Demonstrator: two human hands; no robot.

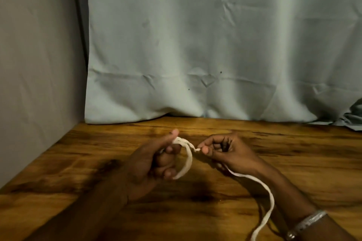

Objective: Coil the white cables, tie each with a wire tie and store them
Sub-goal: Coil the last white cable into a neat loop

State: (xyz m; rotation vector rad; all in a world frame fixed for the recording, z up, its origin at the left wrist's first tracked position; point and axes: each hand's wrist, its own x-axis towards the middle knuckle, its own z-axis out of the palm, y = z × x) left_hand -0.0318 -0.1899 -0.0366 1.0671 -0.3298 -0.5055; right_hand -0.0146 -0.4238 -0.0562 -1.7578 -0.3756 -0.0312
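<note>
A flat white cable (187, 159) loops around the curled fingers of my left hand (154, 159), which grips the small coil above the wooden table (293, 154). My right hand (225, 151) pinches the cable's end between thumb and forefinger, just right of the coil. A long loose stretch of the same cable (268, 197) runs under my right wrist and off the bottom edge of the view. No wire tie is visible.
A pale grey-green cloth (215, 45) hangs behind the table and rests on its far edge. A grey wall (39, 64) closes the left side. A silver bracelet (309, 221) circles my right wrist.
</note>
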